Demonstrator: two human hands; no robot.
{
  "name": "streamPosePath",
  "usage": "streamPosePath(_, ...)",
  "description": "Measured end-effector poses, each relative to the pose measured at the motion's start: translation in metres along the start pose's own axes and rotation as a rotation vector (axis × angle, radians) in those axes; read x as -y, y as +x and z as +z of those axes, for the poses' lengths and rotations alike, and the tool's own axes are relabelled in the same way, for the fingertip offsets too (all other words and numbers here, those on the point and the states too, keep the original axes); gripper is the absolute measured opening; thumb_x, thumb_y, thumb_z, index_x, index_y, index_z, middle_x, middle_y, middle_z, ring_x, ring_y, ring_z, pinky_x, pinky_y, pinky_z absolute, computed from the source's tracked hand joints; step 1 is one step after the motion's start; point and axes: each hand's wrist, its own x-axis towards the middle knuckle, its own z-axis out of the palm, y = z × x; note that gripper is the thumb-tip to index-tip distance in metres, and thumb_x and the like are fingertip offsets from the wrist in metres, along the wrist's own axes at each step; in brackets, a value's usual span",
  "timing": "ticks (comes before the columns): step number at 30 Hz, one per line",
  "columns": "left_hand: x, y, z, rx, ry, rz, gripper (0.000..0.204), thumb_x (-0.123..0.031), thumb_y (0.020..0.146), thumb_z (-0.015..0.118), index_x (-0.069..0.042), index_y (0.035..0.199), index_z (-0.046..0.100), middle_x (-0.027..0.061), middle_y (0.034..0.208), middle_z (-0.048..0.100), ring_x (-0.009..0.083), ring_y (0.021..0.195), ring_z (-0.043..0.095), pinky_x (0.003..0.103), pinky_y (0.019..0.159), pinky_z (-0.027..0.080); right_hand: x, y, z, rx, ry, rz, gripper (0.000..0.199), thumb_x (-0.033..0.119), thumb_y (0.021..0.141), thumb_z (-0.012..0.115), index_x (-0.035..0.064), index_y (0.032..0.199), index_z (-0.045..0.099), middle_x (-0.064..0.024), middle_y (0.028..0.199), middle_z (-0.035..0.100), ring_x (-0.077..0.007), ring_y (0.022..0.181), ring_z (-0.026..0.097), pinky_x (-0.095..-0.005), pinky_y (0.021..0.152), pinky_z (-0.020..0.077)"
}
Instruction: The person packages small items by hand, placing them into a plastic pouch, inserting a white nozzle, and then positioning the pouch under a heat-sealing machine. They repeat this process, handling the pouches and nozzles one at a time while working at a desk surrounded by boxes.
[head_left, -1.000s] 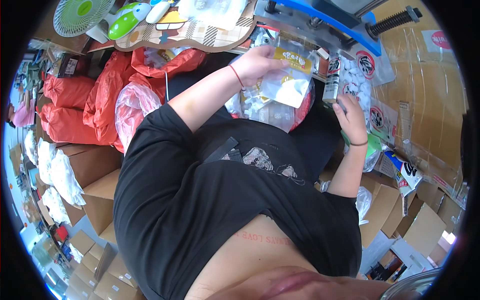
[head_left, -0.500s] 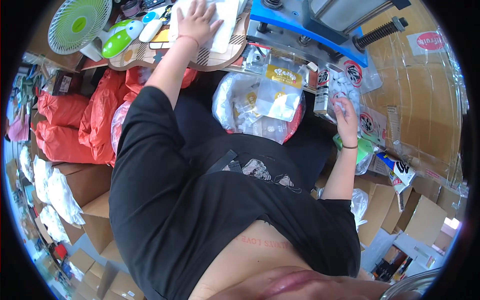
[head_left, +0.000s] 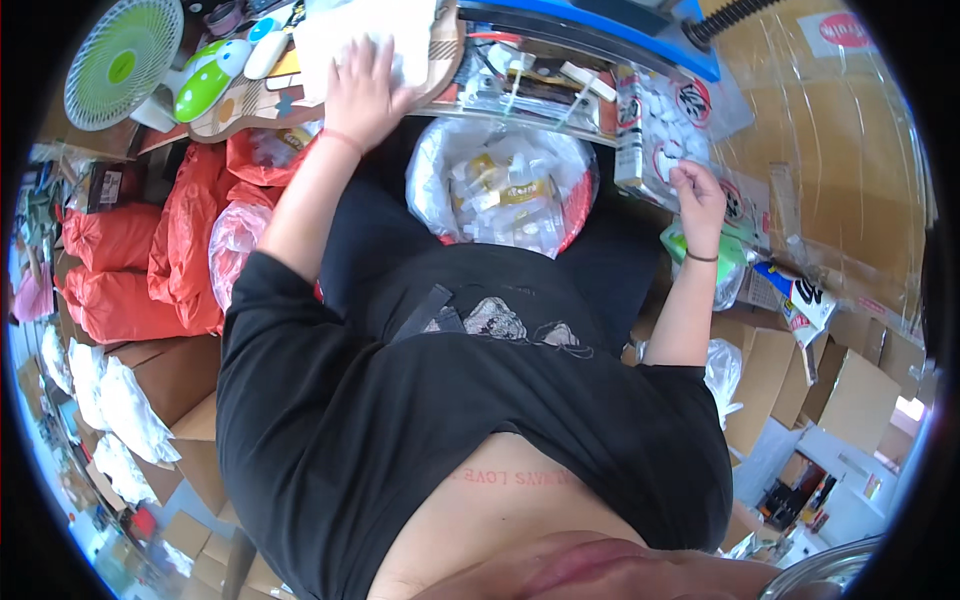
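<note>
My left hand (head_left: 362, 97) lies flat with fingers spread on a stack of white sheets or bags (head_left: 350, 30) on the patterned mat. At the right, my right hand (head_left: 703, 200) is closed, thumb and fingertips together, at the near edge of an open box (head_left: 630, 158) of small white pieces (head_left: 655, 110). A small whitish thing shows at its fingertips, too small to name. Between my knees stands a bin or bag with a clear plastic liner (head_left: 430, 170), holding several clear pouches with yellow bands (head_left: 520, 192).
A blue-framed press (head_left: 600, 22) stands over the table beyond a shelf of small tools (head_left: 540, 75). At the left are a green and white fan (head_left: 122, 66), a white mouse (head_left: 264, 56) and red plastic bags (head_left: 115, 235). Cardboard (head_left: 850, 170) walls the right side; a green bag (head_left: 735, 255) hangs there.
The clear pouch that was over the lined bin no longer stands out above it. The view has shifted, showing less of the press. My right hand's fingers have drawn together near the box.
</note>
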Motion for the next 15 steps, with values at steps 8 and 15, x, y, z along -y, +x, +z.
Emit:
streamPosePath(8, -0.046, -0.035, -0.040, 0.315, -1.360, -0.526, 0.029, -0.027, 0.097, 0.061, -0.004, 0.113, 0.069, 0.0092, 0.098, 0.070, 0.0119, 0.088, 0.065, 0.028, 0.081, 0.050, 0.048, 0.005, -0.001, -0.127, 0.398, 0.030, 0.013, 0.009, 0.088, 0.071, 0.0005, 0.098, 0.068, -0.0022, 0.091, 0.067, -0.0091, 0.083, 0.060, -0.0238, 0.076, 0.0471)
streamPosePath(15, -0.126, -0.021, -0.065, 0.633, -1.365, -0.226, 0.025, -0.027, 0.091, 0.072, -0.002, 0.089, 0.075, -0.0021, 0.074, 0.068, 0.0046, 0.063, 0.057, 0.022, 0.062, 0.048, 0.118, 0.031, 0.057, 0.247, 0.274, -0.347, 0.012, 0.009, 0.092, 0.066, -0.0022, 0.096, 0.067, -0.0037, 0.094, 0.066, -0.0099, 0.085, 0.058, -0.0235, 0.077, 0.0463)
